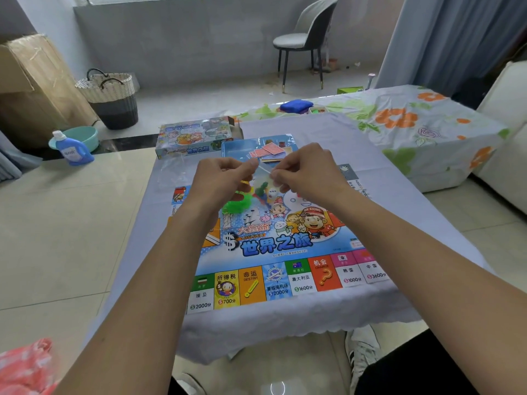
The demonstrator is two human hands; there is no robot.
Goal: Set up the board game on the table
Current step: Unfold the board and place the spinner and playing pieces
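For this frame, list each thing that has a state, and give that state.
game board: unfolded flat on the table
clear bag of pieces: held above the board, pinched at its top
left hand: pinching the bag
right hand: pinching the bag
blue tray: open, cards inside
game box: lying beyond the board

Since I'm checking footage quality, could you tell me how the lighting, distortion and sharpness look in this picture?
Head view: soft, even daylight with faint shadows; wide-angle bending curves the table edge and forearms; the game board print reads sharply; the clear plastic bag pinched by the left hand and right hand is hazy, its pieces hard to distinguish; a pale glare ring sits at the bottom edge.
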